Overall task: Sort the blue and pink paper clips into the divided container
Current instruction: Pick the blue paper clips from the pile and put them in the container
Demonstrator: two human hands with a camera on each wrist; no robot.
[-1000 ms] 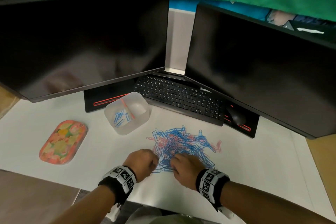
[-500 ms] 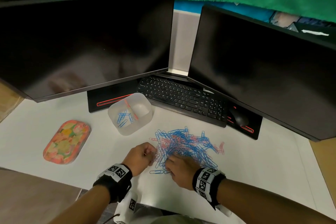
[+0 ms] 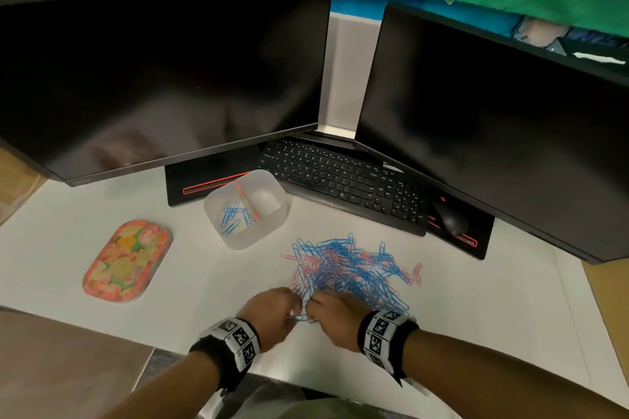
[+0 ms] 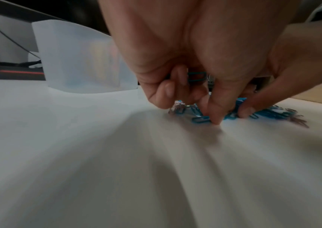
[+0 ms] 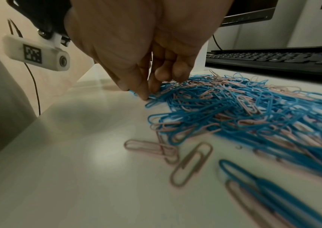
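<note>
A mixed pile of blue and pink paper clips point(image 3: 350, 270) lies on the white desk, seen close in the right wrist view point(image 5: 244, 108). The translucent divided container point(image 3: 269, 238) stands to the pile's back left; several blue clips point(image 3: 233, 216) lie in its left compartment and a few pink clips point(image 3: 250, 202) along the divider. My left hand point(image 3: 272, 311) is at the pile's near edge, fingers curled over blue clips point(image 4: 196, 76) in the palm, thumb and finger pinching another blue clip point(image 4: 201, 119). My right hand point(image 3: 335, 316) is beside it, thumb and forefinger point(image 5: 146, 92) pinching a blue clip at the pile's edge.
A black keyboard point(image 3: 343, 184) and mouse point(image 3: 449, 218) lie behind the pile, under two dark monitors point(image 3: 163, 71). A flowered oval tin point(image 3: 126, 262) sits at the left. Loose pink clips point(image 5: 191, 163) lie near my right wrist. The desk's front edge is just behind my wrists.
My left hand has moved right to the pile's near edge, close against my right hand. The right hand has stayed at the pile's near edge.
</note>
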